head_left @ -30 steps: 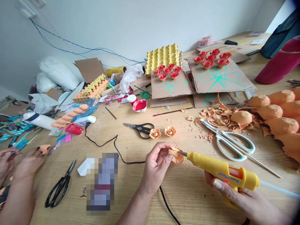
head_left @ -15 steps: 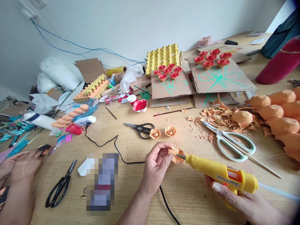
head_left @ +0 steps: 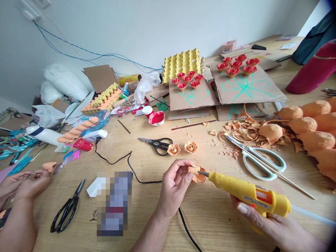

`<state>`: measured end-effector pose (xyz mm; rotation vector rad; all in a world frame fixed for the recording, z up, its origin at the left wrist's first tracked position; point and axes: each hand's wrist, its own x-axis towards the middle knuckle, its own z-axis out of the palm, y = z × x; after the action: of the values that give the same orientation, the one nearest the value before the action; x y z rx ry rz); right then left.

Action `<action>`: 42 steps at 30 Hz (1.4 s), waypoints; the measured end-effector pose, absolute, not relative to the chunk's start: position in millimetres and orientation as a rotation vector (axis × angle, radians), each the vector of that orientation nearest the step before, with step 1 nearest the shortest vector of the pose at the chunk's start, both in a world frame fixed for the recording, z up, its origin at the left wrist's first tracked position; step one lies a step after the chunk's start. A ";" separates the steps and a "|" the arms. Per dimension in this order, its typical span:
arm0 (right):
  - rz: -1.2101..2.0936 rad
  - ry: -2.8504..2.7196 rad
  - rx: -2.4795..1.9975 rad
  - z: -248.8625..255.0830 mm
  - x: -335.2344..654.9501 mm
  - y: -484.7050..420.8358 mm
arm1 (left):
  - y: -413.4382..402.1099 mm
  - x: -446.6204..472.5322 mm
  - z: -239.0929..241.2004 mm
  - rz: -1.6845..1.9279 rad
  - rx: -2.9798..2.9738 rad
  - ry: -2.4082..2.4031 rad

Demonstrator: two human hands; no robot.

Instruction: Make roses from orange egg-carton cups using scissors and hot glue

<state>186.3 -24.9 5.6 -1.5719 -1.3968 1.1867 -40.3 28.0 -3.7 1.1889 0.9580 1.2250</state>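
Pinched in my left hand (head_left: 176, 183) is a small orange egg-carton piece (head_left: 193, 170). My right hand (head_left: 265, 222) is wrapped round a yellow hot glue gun (head_left: 244, 192), its metal nozzle pointing left at the piece, very close to it; whether they touch I cannot tell. An orange carton flower cup (head_left: 201, 175) sits on the table just behind the nozzle, partly hidden by my fingers. Beyond my hands lie two orange carton roses (head_left: 191, 147) and black-handled scissors (head_left: 159, 145). A clear glue stick (head_left: 313, 214) sticks out of the gun's back.
Pale-handled scissors (head_left: 262, 162) and a wooden stick lie right, near carton scraps (head_left: 241, 131) and an orange egg tray (head_left: 315, 126). Red flowers stand on cardboard (head_left: 194, 98) behind. Another person's hands (head_left: 33, 183) work at left, near black scissors (head_left: 67, 210). A black cord crosses the table.
The glue gun's nozzle has drawn back very slightly to the right. At left, the other person's hands have shifted, and an orange piece now shows where a dark object was.
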 end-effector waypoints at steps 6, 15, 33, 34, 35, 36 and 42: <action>1.175 -1.403 -1.581 2.6 188.2 -26.4 | 28.7 -39.3 -2.5 1.237 1.176 0.966; 1.166 -1.377 -1.587 3.7 185.7 -25.4 | 27.8 -39.4 -2.2 1.231 1.189 0.979; 1.194 -1.477 -1.553 13.5 190.5 -16.7 | 27.4 -41.3 -4.4 1.226 1.139 0.924; 1.194 -1.475 -1.553 12.9 190.5 -17.2 | 27.5 -41.5 -4.6 1.219 1.133 0.923; 1.193 -1.470 -1.554 12.1 190.3 -17.9 | 27.7 -41.6 -4.7 1.214 1.126 0.923; 1.191 -1.461 -1.557 11.2 189.9 -18.8 | 27.8 -41.7 -4.7 1.213 1.120 0.924; 1.161 -1.367 -1.587 7.1 185.4 -23.2 | 28.5 -41.4 -4.6 1.219 1.101 0.906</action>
<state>185.4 -23.2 7.1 -1.5874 -1.3669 1.1609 -41.4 28.5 -4.6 1.1009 0.9064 1.2188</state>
